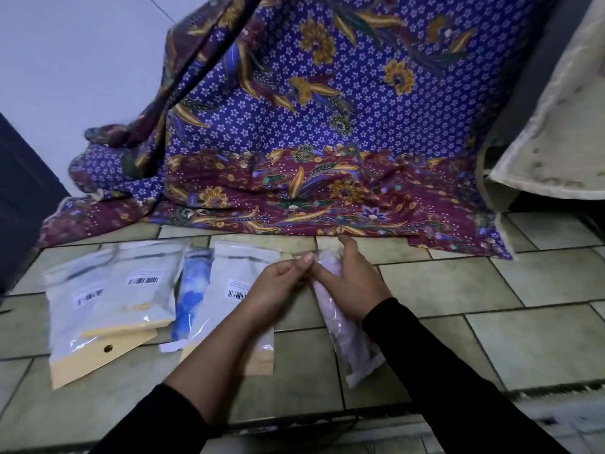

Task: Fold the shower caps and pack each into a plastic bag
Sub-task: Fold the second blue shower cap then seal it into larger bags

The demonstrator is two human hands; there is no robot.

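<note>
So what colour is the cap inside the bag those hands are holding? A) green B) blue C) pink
C: the bag that the right hand and left hand hold shows a pale pink cap inside.

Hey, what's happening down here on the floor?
A person is packing shower caps on a tiled floor. The left hand pinches the top edge of a narrow plastic bag holding a pinkish shower cap; the right hand holds the bag's upper part. A blue shower cap, already bagged, lies among three barcoded packets to the left.
</note>
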